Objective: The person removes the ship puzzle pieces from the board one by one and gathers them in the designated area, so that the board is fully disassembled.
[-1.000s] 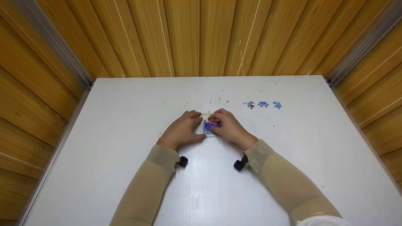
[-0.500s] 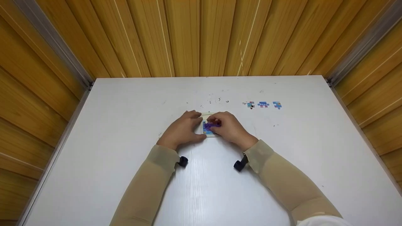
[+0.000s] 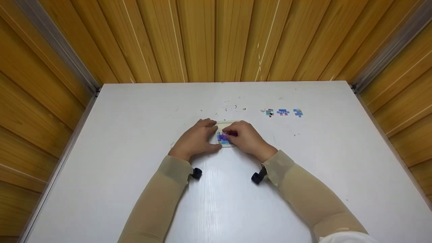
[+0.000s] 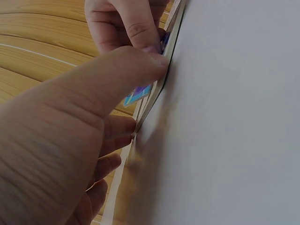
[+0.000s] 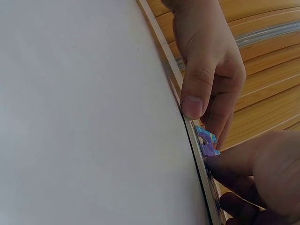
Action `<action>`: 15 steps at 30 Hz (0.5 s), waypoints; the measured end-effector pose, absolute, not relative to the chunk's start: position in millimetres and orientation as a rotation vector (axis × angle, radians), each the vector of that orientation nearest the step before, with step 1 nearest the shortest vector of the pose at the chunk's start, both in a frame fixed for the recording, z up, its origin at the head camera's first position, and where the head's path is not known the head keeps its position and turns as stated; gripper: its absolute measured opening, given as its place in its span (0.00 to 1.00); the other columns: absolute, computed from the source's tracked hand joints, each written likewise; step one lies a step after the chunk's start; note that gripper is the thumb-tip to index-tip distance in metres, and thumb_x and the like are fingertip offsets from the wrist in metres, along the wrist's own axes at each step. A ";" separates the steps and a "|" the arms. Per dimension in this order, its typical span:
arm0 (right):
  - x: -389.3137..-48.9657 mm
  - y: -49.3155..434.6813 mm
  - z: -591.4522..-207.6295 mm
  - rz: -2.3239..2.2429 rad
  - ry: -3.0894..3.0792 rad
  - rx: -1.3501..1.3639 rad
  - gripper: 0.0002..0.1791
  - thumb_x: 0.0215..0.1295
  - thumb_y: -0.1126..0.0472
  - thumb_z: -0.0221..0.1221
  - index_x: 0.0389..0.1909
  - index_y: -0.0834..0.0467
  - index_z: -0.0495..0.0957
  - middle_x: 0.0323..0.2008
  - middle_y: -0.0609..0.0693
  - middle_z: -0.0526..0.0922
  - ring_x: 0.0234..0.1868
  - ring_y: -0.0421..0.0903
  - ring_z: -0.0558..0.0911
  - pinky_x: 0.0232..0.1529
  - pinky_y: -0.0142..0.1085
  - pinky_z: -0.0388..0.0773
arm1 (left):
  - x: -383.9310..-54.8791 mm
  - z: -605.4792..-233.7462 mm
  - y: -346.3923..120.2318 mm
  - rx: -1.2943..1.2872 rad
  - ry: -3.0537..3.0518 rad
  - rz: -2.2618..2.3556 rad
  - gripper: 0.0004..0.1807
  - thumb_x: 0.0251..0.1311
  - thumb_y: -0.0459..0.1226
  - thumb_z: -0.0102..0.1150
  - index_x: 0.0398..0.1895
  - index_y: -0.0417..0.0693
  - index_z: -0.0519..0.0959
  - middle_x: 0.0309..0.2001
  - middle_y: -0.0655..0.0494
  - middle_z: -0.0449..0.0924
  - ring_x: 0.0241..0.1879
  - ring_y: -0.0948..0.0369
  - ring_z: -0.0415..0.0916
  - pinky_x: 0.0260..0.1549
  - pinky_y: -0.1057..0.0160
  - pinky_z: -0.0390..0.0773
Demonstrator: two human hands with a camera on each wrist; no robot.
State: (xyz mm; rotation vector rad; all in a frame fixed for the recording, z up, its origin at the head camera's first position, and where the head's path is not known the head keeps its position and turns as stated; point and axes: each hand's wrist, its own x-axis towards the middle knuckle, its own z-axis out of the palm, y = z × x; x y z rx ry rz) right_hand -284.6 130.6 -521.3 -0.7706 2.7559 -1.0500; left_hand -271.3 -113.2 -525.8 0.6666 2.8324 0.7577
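Observation:
A small pale wooden puzzle tray [image 3: 225,126] lies in the middle of the white table, with blue picture pieces in its near part. My left hand [image 3: 197,140] grips its left side, thumb at the near edge and fingers at the far corner. Over the tray, my right hand [image 3: 248,136] pinches a purple and blue jigsaw piece [image 5: 208,141] between thumb and fingers. In the left wrist view that jigsaw piece [image 4: 137,95] sticks up at a tilt from the tray's surface. The right fingers hide the tray's right part.
Three loose jigsaw pieces lie in a row at the back right: one multicoloured piece [image 3: 269,113], one striped piece [image 3: 283,112] and one blue piece [image 3: 298,112]. Small dark marks [image 3: 235,107] dot the table behind the tray. Wooden panel walls [image 3: 216,40] stand around it.
My right hand and the pinched jigsaw piece have shifted slightly toward me, and the piece's angle has changed. The left hand, the tray and the loose pieces stay in place.

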 end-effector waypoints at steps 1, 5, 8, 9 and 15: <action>-285.0 130.7 -520.3 -1.053 2.754 -0.766 0.15 0.78 0.63 0.70 0.62 0.58 0.92 0.53 0.55 0.94 0.56 0.55 0.86 0.64 0.53 0.84 | -271.7 -525.4 -113.4 0.662 2.833 0.754 0.46 0.67 0.57 0.77 0.82 0.44 0.76 0.87 0.51 0.68 0.91 0.43 0.58 0.91 0.47 0.61; -288.0 132.8 -516.3 -1.073 2.742 -0.738 0.16 0.78 0.63 0.70 0.63 0.57 0.92 0.53 0.56 0.94 0.55 0.53 0.87 0.63 0.50 0.84 | -272.7 -523.8 -113.7 0.642 2.840 0.739 0.46 0.67 0.59 0.76 0.82 0.45 0.76 0.88 0.53 0.68 0.91 0.43 0.58 0.90 0.47 0.62; -290.6 135.8 -512.6 -1.105 2.727 -0.705 0.16 0.78 0.63 0.70 0.63 0.57 0.92 0.52 0.55 0.93 0.51 0.50 0.86 0.57 0.45 0.83 | -273.2 -523.2 -113.3 0.640 2.845 0.746 0.46 0.67 0.58 0.77 0.82 0.46 0.77 0.87 0.53 0.68 0.91 0.43 0.58 0.90 0.47 0.62; -291.1 137.0 -511.1 -1.123 2.719 -0.687 0.16 0.79 0.63 0.70 0.63 0.57 0.92 0.51 0.55 0.93 0.49 0.50 0.85 0.55 0.43 0.82 | -273.2 -523.3 -113.1 0.642 2.843 0.751 0.46 0.67 0.58 0.77 0.82 0.45 0.77 0.87 0.52 0.68 0.91 0.43 0.58 0.90 0.47 0.62; -288.0 144.4 -496.5 -1.245 2.628 -0.590 0.16 0.81 0.65 0.67 0.64 0.53 0.92 0.53 0.51 0.93 0.47 0.48 0.81 0.48 0.39 0.78 | -272.0 -526.4 -112.2 0.635 2.827 0.755 0.47 0.66 0.59 0.78 0.83 0.47 0.76 0.88 0.53 0.67 0.91 0.44 0.57 0.91 0.48 0.61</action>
